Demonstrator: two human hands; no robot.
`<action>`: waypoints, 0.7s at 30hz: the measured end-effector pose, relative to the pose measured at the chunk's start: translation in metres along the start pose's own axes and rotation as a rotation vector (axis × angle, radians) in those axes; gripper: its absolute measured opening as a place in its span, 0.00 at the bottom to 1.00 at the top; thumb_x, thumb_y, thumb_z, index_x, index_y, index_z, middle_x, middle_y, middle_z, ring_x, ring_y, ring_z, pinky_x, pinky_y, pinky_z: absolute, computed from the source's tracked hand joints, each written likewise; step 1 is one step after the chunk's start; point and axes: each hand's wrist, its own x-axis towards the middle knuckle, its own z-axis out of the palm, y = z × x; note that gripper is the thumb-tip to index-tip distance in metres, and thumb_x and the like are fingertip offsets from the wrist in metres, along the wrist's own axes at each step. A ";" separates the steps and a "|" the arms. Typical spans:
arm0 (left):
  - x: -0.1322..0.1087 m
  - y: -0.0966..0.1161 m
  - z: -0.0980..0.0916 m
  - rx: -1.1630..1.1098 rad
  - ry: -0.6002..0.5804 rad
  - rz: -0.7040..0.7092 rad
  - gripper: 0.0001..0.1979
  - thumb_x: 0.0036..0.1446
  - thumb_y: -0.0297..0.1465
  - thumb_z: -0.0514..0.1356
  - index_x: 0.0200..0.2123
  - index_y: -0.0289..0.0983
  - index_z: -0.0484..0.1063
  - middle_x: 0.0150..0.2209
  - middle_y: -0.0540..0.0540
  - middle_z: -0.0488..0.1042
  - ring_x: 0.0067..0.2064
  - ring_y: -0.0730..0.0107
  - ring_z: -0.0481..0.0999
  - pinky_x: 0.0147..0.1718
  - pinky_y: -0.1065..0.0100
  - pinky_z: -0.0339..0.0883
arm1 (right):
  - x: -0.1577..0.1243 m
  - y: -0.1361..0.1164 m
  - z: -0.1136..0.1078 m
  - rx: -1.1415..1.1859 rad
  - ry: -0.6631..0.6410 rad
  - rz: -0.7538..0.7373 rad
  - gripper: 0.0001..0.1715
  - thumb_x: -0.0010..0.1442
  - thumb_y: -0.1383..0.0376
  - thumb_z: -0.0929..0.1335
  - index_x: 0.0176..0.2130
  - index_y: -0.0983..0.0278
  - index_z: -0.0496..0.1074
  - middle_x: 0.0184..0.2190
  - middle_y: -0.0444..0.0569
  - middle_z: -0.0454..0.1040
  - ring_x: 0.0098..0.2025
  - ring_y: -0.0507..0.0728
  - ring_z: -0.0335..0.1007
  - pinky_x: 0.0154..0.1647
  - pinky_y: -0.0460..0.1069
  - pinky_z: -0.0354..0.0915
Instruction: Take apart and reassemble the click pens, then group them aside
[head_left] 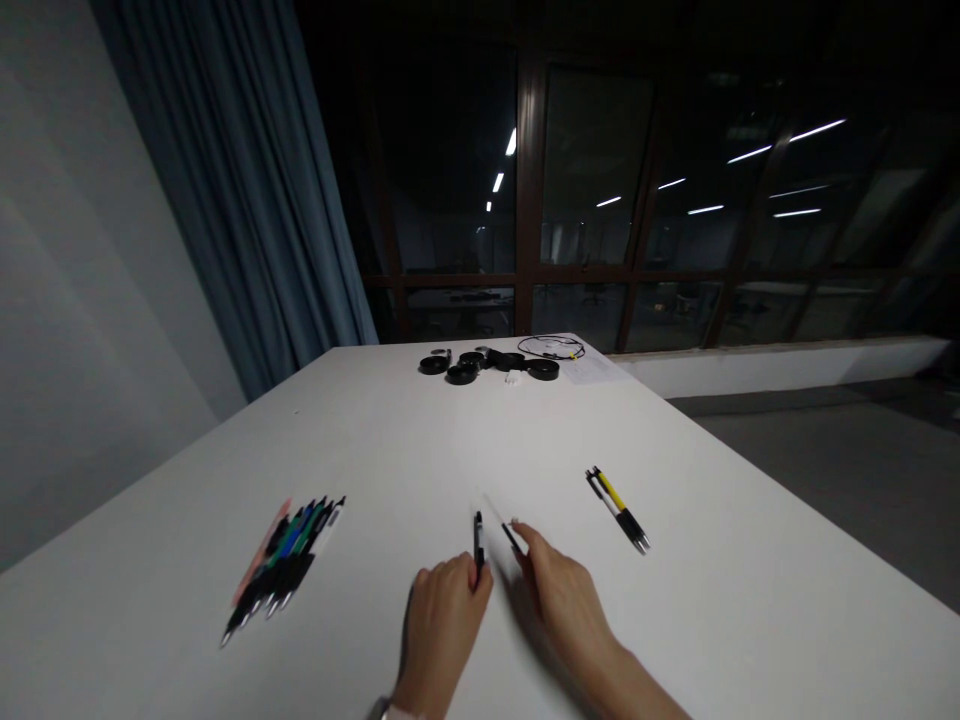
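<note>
My left hand [445, 612] is closed around a dark pen [479, 532], whose upper end points away from me above the table. Close by on the right, my right hand [568, 598] pinches a slim pen [511, 536] with a black section and a blurred pale end tilted up to the left. The two pens are near each other but look apart. To the left lies a row of pens [294, 555] in black, green, blue and white, with a pinkish strip along its left side. Two pens, one yellow and black [613, 492] and one white and black [606, 502], lie together at the right.
A white table [420, 450] spreads out around my hands. At its far end are several black rings [462, 373], a coiled black cable [551, 347] and a sheet of paper [600, 371]. A blue curtain [247, 200] hangs at the left, with dark windows behind.
</note>
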 end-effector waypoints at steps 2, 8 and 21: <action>0.005 -0.007 0.003 -0.271 0.011 -0.107 0.17 0.61 0.41 0.51 0.24 0.40 0.68 0.21 0.49 0.73 0.25 0.65 0.72 0.29 0.65 0.55 | -0.001 -0.001 0.000 0.158 -0.004 0.046 0.26 0.64 0.72 0.58 0.60 0.68 0.64 0.40 0.56 0.80 0.38 0.59 0.78 0.39 0.51 0.69; 0.023 -0.018 0.004 -1.090 0.134 -0.417 0.32 0.41 0.64 0.56 0.22 0.39 0.68 0.17 0.51 0.68 0.20 0.70 0.66 0.21 0.69 0.55 | 0.005 -0.004 0.003 0.765 -0.023 0.209 0.26 0.64 0.50 0.63 0.47 0.66 0.77 0.35 0.53 0.79 0.37 0.59 0.73 0.40 0.50 0.67; 0.017 -0.017 -0.016 -1.409 0.385 -0.667 0.33 0.32 0.56 0.69 0.32 0.34 0.75 0.28 0.47 0.77 0.26 0.74 0.66 0.26 0.71 0.58 | 0.010 -0.005 -0.011 0.880 -0.089 0.184 0.25 0.59 0.47 0.66 0.40 0.63 0.81 0.31 0.49 0.75 0.31 0.55 0.66 0.33 0.49 0.62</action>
